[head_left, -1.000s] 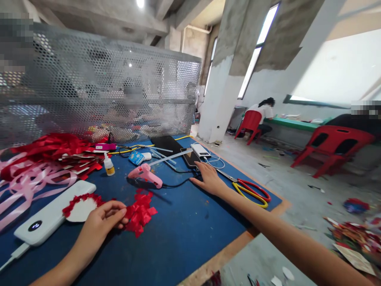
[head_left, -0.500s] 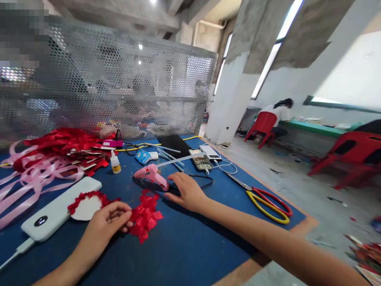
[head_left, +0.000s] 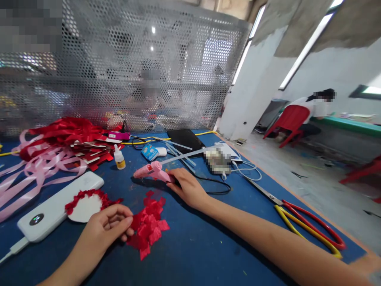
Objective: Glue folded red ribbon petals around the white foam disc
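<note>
My left hand is closed, pinching the edge of a crumpled strip of red ribbon pieces that spreads over the blue tabletop. Behind that hand, a round white disc with a ruffled red ribbon border rests partly against a white power bank. My right hand has its fingers around the handle of a pink hot glue gun, which lies on its side. A clear glue stick sticks out of the gun's back end.
Red ribbon and pink ribbon are heaped at the left. A small glue bottle stands behind the power bank. Scissors with red and yellow handles lie at the right. A perforated metal screen rises behind the table.
My right hand has gone from open beside the glue gun to closed on its handle. The view has turned left and lower; my left hand keeps the ribbon.
</note>
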A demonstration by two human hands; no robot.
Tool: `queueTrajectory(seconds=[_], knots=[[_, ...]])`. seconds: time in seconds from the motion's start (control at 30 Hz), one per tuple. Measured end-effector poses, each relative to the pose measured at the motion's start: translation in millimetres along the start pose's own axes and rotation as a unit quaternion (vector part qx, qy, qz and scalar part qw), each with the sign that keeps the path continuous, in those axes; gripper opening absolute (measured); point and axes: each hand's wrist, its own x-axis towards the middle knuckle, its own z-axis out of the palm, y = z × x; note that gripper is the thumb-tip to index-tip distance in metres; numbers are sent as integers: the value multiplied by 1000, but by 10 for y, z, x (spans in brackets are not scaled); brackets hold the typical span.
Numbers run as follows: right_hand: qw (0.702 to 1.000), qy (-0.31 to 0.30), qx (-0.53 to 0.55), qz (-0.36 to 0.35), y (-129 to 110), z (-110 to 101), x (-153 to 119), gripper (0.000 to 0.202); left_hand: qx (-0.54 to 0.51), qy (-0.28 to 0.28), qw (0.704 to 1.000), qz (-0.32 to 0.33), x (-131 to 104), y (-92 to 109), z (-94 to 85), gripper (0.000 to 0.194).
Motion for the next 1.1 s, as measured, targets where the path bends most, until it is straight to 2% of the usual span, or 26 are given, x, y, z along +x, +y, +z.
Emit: queueTrajectory(seconds=[0.2, 0.53, 0.73, 0.87, 0.97, 1.1], knots=[[1000, 24, 12, -1, 15, 21, -31, 17, 8, 4, 1000, -3, -7, -37, -6, 27], [999, 22, 13, 22, -21, -22, -41, 16, -19, 11, 1000, -16, 24, -38, -12, 27], [994, 103, 27, -11, -32, -27, -34, 16, -74, 33, 996, -24, 23, 41, 30, 27], [987, 158, 27, -8, -60, -44, -32, 5, -123, 32, 992, -26, 24, 72, 30, 27], [983, 178, 19, -43, -99, -69, -45, 8, -158, 32, 987, -22, 30, 83, 24, 26], [980, 160, -21, -118, -160, -90, -59, 13, -183, 29, 983, -8, 37, 93, 25, 24]])
